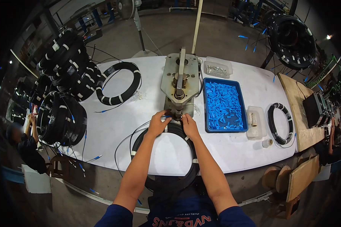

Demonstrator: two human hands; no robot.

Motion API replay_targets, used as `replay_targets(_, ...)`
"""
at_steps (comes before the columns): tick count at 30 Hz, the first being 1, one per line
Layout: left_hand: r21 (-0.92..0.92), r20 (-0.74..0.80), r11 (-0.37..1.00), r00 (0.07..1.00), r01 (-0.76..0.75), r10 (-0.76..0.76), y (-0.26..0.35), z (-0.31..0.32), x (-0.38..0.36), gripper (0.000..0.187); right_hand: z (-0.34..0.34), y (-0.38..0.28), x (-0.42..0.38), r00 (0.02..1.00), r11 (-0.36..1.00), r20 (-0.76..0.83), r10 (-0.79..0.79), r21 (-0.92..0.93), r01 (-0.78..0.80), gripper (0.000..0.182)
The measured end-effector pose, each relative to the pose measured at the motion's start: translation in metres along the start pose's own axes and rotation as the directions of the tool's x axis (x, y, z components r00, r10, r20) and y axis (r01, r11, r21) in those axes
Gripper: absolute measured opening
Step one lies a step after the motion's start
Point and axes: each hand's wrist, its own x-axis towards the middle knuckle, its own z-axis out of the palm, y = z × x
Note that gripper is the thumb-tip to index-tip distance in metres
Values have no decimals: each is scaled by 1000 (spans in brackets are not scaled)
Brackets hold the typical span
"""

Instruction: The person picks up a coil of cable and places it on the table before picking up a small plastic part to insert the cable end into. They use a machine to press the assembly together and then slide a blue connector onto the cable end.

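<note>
Both hands meet at the base of a metal bench press, under its ram. My left hand is closed in a pinch, with a small blue cable connector showing at its fingertips. My right hand is closed beside the ram; what its fingers pinch, if anything, is too small to tell. Below the hands a coil of black cable with white tape bands rests on the table edge and against my body. A loose loop of its cable runs out to the left of my left hand.
A blue tray of small blue parts stands right of the press, near clear boxes and a small roll. Cable coils lie on the white table, with stacks at left. Co-workers sit at both sides.
</note>
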Motion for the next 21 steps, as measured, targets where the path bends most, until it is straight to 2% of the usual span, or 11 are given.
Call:
replay_targets(3, -70, -11, 997, 1000, -19, 19, -1, -6, 2, 31, 0, -1, -1, 1000, 1000, -5, -7, 3, 7, 36)
replay_targets(16, -88, 9, 993, 997, 79, -79, -2, -5, 3, 23, 0, 1, 0, 1000, 1000, 11, 18, -8, -18, 37)
replay_targets(21, 51, -36, 998, 998, -42, 44, 14, -2, -1, 23, 1, 1, -1, 1000, 1000, -6, -5, -5, 5, 35)
